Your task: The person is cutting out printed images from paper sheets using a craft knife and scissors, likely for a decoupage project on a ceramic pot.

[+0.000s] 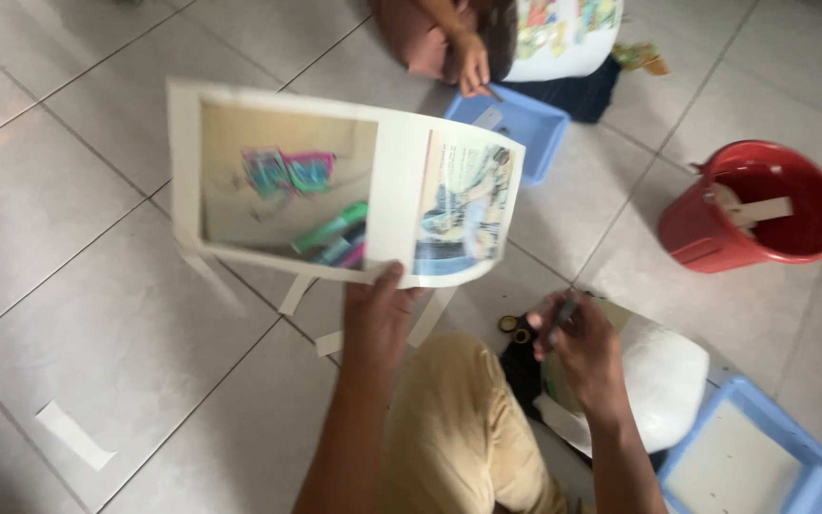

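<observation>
My left hand (380, 319) pinches the lower edge of a large printed paper sheet (335, 186) with two colour pictures and white margins, held up above the tiled floor. My right hand (577, 347) is closed around a thin dark tool, perhaps a pen or blade, over a white rounded object (663, 381). Scissors with yellow handles (516, 328) lie on the floor just left of my right hand. My knee in tan trousers (459, 419) sits between my arms.
A red bucket (692, 228) holding paper strips stands at right. A blue tray (549, 143) lies at the back, another blue tray (815, 466) at lower right. Another person's hand (473, 67) rests near the far tray. Paper strips (73, 436) litter the floor.
</observation>
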